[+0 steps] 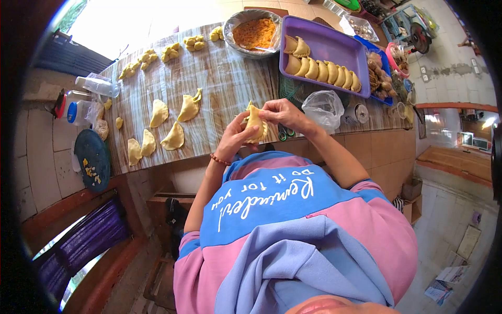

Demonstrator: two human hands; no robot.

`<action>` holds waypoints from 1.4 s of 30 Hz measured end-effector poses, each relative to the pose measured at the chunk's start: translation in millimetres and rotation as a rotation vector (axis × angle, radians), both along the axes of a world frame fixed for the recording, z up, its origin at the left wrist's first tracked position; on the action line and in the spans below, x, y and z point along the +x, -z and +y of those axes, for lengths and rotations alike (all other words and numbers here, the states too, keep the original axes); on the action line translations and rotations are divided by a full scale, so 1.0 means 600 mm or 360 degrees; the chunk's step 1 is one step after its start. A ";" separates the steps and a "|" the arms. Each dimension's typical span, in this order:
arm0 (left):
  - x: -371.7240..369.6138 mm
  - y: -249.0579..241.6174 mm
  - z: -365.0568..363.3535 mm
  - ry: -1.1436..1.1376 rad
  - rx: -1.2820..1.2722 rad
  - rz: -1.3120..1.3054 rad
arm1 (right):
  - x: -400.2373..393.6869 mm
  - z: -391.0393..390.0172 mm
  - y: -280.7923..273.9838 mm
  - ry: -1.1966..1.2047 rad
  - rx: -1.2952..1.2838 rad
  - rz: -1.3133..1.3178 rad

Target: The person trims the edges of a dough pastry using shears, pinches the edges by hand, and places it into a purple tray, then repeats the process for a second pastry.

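Both hands hold one folded yellow dough pastry (254, 119) above the near edge of the table (230, 73). My left hand (236, 137) cups it from below and the side. My right hand (284, 113) pinches its upper edge with the fingertips. Several folded pastries (172, 138) lie flat on the table to the left of the hands. A purple tray (334, 44) at the far right holds a row of finished pastries (327, 70). A round bowl of orange filling (254, 32) stands beyond the hands.
Small dough lumps (170, 51) sit along the table's far edge. A clear plastic bag (323, 107) and scissors (285, 133) lie right of the hands. A blue tray of brown pieces (380, 73) adjoins the purple one. Containers (78, 107) and a dark round lid (92, 159) stand at the left end.
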State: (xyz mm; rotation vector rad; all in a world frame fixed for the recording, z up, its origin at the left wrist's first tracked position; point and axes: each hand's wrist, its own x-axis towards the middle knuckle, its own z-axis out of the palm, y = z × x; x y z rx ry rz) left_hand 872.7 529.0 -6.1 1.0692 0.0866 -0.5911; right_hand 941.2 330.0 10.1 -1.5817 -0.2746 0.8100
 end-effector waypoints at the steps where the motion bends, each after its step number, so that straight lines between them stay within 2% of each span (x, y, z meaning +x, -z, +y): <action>1: 0.000 -0.002 -0.001 -0.0009 -0.0004 0.0003 | 0.002 -0.002 0.001 -0.0028 0.0017 0.0017; 6: 0.000 -0.001 0.000 -0.0046 0.0007 -0.0006 | 0.005 -0.004 -0.002 -0.0112 0.0052 0.0071; 12: -0.008 0.005 -0.004 -0.0052 0.0083 0.0021 | -0.001 -0.007 0.033 -0.0101 -0.0148 -0.0248; 15: -0.011 0.011 -0.003 -0.0030 0.0053 -0.0012 | -0.001 -0.012 0.023 -0.0131 -0.0033 0.0086; 18: -0.014 0.016 -0.006 -0.0076 0.0063 -0.0005 | -0.002 -0.016 0.003 -0.0081 0.0162 0.0241; 24: -0.022 0.011 -0.004 0.0009 0.0024 0.0016 | 0.003 -0.018 -0.007 -0.0273 -0.0081 0.0133; 30: -0.023 0.005 -0.002 0.0037 -0.0066 0.0009 | 0.000 -0.008 -0.004 -0.0275 -0.0043 0.0013; 33: -0.024 -0.015 -0.010 -0.0045 0.0086 -0.0023 | -0.004 -0.007 -0.018 -0.0185 -0.0012 -0.0046; 39: -0.010 0.006 -0.008 -0.0009 0.0398 -0.0239 | 0.004 -0.005 -0.017 -0.0247 -0.0016 -0.0046; 42: -0.006 -0.002 -0.007 0.0019 0.0445 -0.0288 | 0.001 -0.004 -0.017 -0.0226 -0.0127 -0.0347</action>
